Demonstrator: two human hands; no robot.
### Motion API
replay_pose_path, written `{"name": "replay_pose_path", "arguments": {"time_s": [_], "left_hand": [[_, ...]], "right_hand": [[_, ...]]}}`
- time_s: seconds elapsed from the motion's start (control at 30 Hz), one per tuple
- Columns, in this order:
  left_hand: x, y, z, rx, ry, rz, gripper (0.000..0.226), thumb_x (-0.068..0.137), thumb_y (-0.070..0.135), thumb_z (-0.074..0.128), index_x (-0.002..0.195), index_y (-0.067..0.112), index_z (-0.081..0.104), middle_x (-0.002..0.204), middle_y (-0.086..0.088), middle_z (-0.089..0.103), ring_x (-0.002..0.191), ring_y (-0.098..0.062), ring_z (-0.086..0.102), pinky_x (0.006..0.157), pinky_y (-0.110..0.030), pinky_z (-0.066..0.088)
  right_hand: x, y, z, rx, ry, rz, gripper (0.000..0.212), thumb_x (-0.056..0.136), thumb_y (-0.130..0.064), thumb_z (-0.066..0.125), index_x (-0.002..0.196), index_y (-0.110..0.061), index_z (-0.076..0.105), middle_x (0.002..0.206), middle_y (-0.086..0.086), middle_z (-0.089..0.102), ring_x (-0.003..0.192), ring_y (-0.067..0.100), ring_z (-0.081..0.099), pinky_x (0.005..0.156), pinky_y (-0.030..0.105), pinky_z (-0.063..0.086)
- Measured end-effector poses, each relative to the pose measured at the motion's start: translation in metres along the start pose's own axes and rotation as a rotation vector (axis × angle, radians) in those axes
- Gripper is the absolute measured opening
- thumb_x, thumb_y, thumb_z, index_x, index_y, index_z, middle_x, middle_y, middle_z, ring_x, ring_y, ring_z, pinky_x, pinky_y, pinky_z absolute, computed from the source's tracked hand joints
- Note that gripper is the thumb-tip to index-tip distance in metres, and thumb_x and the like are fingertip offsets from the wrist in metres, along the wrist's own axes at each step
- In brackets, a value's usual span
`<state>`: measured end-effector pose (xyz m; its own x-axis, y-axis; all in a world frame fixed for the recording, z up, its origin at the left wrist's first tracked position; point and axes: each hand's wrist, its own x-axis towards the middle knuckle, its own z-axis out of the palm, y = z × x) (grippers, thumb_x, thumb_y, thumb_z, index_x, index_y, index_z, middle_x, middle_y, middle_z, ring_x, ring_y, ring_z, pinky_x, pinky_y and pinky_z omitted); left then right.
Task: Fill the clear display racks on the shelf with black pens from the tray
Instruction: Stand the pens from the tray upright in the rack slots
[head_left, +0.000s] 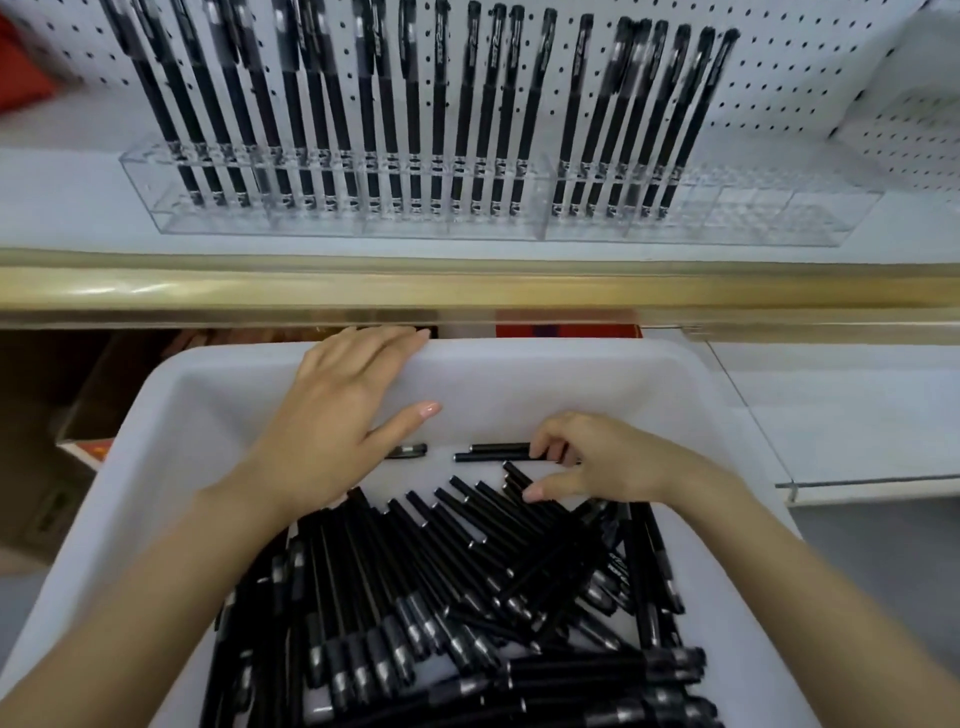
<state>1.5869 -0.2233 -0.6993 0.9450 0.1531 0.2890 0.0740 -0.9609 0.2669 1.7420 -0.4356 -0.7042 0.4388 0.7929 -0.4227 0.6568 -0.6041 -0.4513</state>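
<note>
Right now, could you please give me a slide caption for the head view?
Right hand pinches black pens in the white tray, left hand rests on its far rim; clear racks partly filled.

tray pens: black, silver-grey bands by the caps
racked pens: black, grey print on caps, silver rings low down
display racks: clear, colourless
tray: plain white
pegboard: white, even grid of dark holes
shelf: pale grey-white, plain
shelf edge strip: shiny gold
box under shelf: red
cardboard box: brown
top-left item: red-orange, blurred
left hand nails: pale pink
</note>
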Motion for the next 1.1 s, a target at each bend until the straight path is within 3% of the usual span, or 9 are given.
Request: {"name": "replay_pose_path", "arguments": {"time_s": [0.2,0.33,0.63,0.73,0.83,0.93,1.0,1.1], "left_hand": [[0.001,0.0,0.002,0.001,0.035,0.008,0.072,0.093,0.063,0.026,0.142,0.012,0.043,0.14,-0.005,0.049,0.129,-0.015,0.032,0.11,-0.019,0.004],[0.001,0.001,0.002,0.022,0.051,0.014,0.073,0.093,0.062,0.027,0.142,0.01,0.044,0.138,-0.006,0.05,0.128,-0.015,0.032,0.11,-0.022,0.007],[-0.001,0.004,0.005,0.063,0.045,-0.005,0.071,0.093,0.058,0.031,0.14,0.007,0.045,0.136,-0.008,0.051,0.127,-0.018,0.034,0.112,-0.028,0.009],[-0.001,0.004,0.005,0.064,0.046,-0.002,0.072,0.094,0.06,0.028,0.139,0.007,0.046,0.135,-0.009,0.053,0.126,-0.018,0.034,0.111,-0.028,0.01],[-0.001,0.004,0.004,0.061,0.052,0.001,0.075,0.094,0.063,0.023,0.139,0.007,0.046,0.134,-0.009,0.053,0.125,-0.018,0.035,0.112,-0.028,0.01],[-0.001,0.004,0.004,0.065,0.049,0.002,0.073,0.094,0.061,0.025,0.139,0.007,0.046,0.134,-0.009,0.053,0.125,-0.018,0.035,0.112,-0.027,0.008],[-0.001,0.006,0.004,0.049,0.052,-0.002,0.072,0.094,0.06,0.027,0.139,0.007,0.046,0.135,-0.008,0.053,0.126,-0.017,0.034,0.112,-0.025,0.007],[0.002,0.007,0.003,-0.051,0.084,-0.027,0.071,0.09,0.063,0.03,0.137,0.014,0.051,0.136,-0.001,0.052,0.127,-0.015,0.036,0.112,-0.024,0.009]], "right_hand": [[0.002,-0.004,0.011,-0.039,-0.078,0.093,0.05,0.081,-0.053,0.068,0.109,-0.013,0.06,0.098,-0.002,0.059,0.093,0.016,0.057,0.08,0.027,0.047],[0.006,-0.009,0.022,-0.054,-0.087,0.128,0.066,0.081,-0.05,0.07,0.109,0.009,0.059,0.11,0.028,0.062,0.09,0.04,0.059,0.065,0.028,0.035],[0.013,-0.012,0.03,-0.029,-0.136,0.093,0.057,0.08,-0.039,0.074,0.103,0.011,0.06,0.108,0.027,0.064,0.097,0.04,0.06,0.065,0.033,0.042],[0.012,-0.014,0.029,0.017,-0.13,0.086,0.056,0.079,-0.036,0.076,0.102,0.012,0.06,0.1,0.028,0.065,0.089,0.042,0.06,0.063,0.028,0.036],[0.011,-0.016,0.025,0.072,-0.129,0.063,0.044,0.076,-0.032,0.08,0.087,0.006,0.061,0.075,0.012,0.057,0.067,0.025,0.051,0.06,0.027,0.036],[0.009,-0.016,0.022,0.124,-0.102,0.042,0.029,0.074,-0.029,0.082,0.07,-0.017,0.056,0.063,-0.008,0.053,0.057,0.007,0.048,0.056,0.019,0.038],[0.007,-0.015,0.019,0.182,-0.058,0.035,0.027,0.074,-0.028,0.082,0.066,-0.022,0.057,0.061,-0.01,0.056,0.055,0.004,0.049,0.055,0.015,0.039],[0.007,-0.017,0.015,0.327,0.057,0.0,0.023,0.074,-0.025,0.082,0.065,-0.022,0.061,0.065,-0.001,0.063,0.058,0.007,0.055,0.064,0.021,0.043]]}}
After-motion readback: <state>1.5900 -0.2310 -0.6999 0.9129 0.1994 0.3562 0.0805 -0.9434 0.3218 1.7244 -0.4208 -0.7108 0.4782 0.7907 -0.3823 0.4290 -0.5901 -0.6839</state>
